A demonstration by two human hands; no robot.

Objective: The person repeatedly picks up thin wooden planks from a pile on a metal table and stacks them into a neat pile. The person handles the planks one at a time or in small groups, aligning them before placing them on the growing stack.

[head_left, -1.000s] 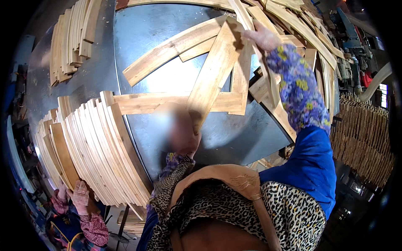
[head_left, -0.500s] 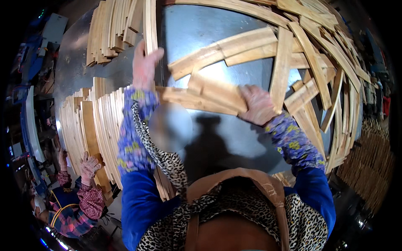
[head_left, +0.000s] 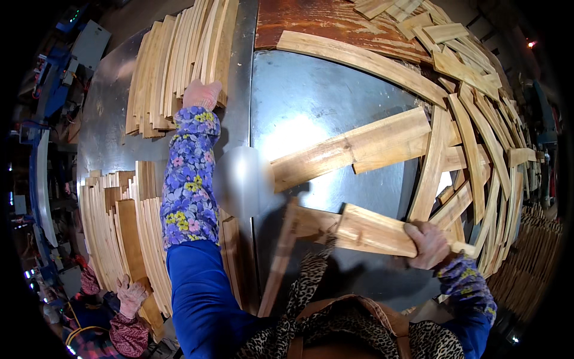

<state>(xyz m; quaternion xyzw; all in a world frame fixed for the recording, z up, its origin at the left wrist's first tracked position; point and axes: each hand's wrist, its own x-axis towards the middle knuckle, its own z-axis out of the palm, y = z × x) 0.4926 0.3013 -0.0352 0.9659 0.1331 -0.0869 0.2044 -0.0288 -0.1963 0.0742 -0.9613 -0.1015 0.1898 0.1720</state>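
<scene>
At the upper left, my left hand (head_left: 202,94) is closed around the near end of a pale wooden board (head_left: 223,51) at the right side of a row of upright boards (head_left: 158,72); its fingertips are partly hidden. My right hand (head_left: 428,244) grips the right end of a short wooden board (head_left: 376,232), tilted above the metal tabletop (head_left: 335,78). Another board (head_left: 314,221) lies behind and partly under it, and a narrow wood end sticks out past my right wrist. Just beyond them, two overlapping boards (head_left: 353,146) rest on the metal.
A heap of loose curved boards (head_left: 478,137) covers the right side. A long curved board (head_left: 359,60) lies across the far edge by a worn reddish-brown panel (head_left: 335,18). More upright boards (head_left: 149,227) stand at left, beside another person's gloved hand (head_left: 130,296).
My left hand has carried its board forward against the upper-left row. My right hand has come nearer and to the right, drawing the short board with it. My view has shifted.
</scene>
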